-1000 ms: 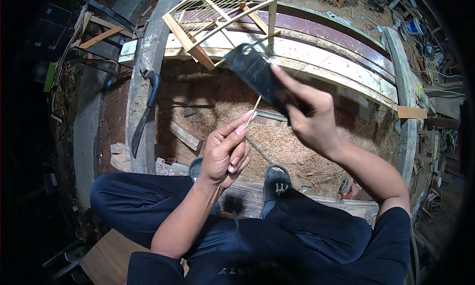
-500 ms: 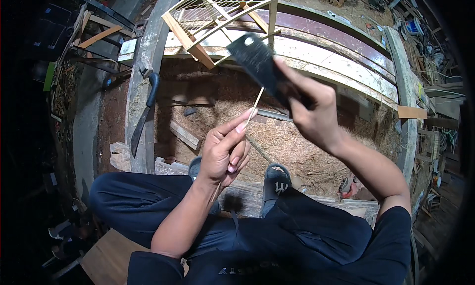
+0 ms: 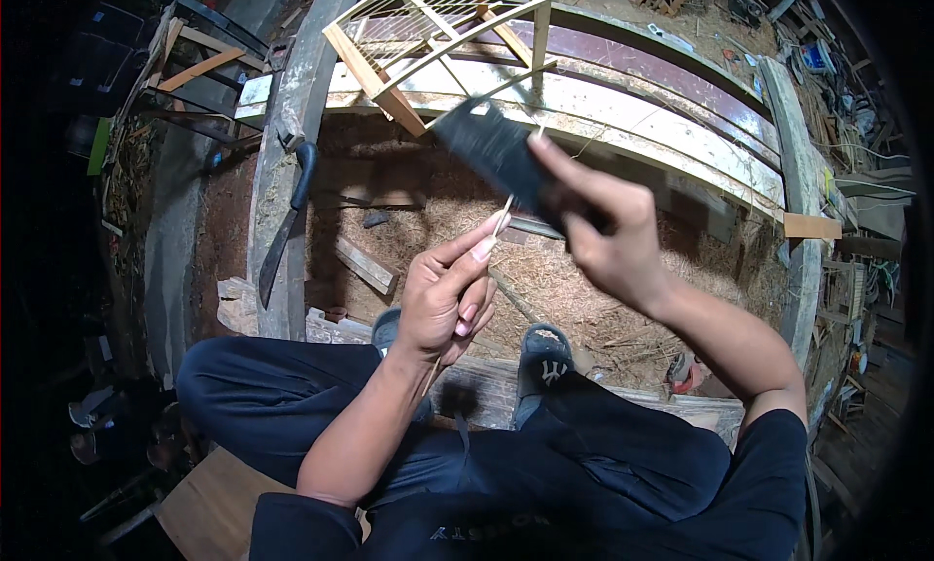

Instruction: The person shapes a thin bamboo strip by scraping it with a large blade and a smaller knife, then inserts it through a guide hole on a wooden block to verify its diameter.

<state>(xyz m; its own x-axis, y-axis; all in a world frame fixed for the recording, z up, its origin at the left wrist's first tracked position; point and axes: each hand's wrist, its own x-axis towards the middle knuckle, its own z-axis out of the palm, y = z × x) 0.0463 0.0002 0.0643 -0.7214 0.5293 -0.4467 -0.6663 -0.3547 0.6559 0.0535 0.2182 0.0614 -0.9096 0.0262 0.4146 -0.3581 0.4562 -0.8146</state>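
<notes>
My left hand (image 3: 446, 293) pinches thin light sticks, probably bamboo (image 3: 429, 378), between thumb and fingertips. Their lower ends trail out below the palm along my wrist. My right hand (image 3: 611, 220) is closed around a dark, broad-bladed cleaver (image 3: 491, 152), which is blurred by motion. The blade lies across the upper part of the stick, just beyond my left fingertips. A short pale tip shows past the blade beside my right thumb. The cleaver's handle is mostly hidden in my grip.
A wooden frame with thin bars (image 3: 360, 65) rests on the long pale plank (image 3: 652, 118) ahead. On the left beam (image 3: 326, 50) lies a machete (image 3: 280, 245) with a dark handle. Shavings (image 3: 564, 279) cover the ground between my feet, near an offcut block (image 3: 366, 265).
The cleaver has shifted slightly left and down along the stick, and its blade is more blurred. My right hand moved a little with it; my left hand stays nearly in place.
</notes>
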